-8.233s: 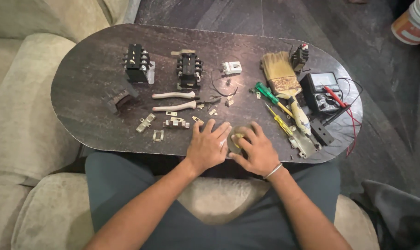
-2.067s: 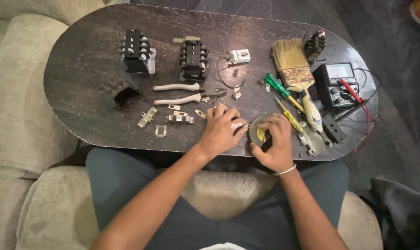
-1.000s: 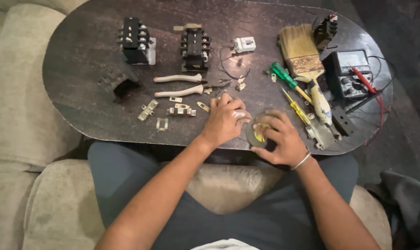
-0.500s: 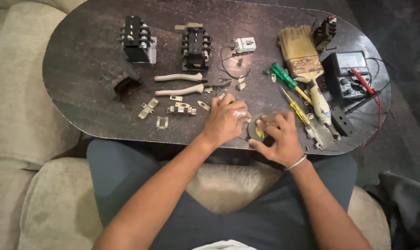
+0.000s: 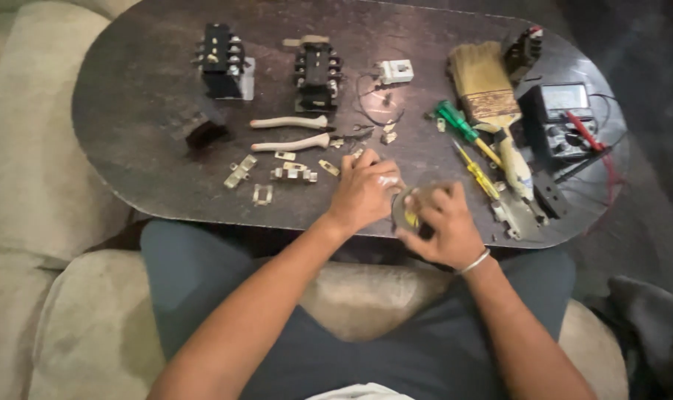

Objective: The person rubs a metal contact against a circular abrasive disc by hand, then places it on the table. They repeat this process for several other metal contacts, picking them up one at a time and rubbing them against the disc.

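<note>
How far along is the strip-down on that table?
Done: small metal parts lie loose beside the pliers. In hand: both hands, left and right, work a small round part; detail is blurred. Left: two black blocks at the back look whole.

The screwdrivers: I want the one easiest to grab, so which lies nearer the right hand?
The yellow-handled screwdriver, lying just beyond the right hand. The green-handled screwdriver lies farther up the table, beside the paintbrush.
</note>
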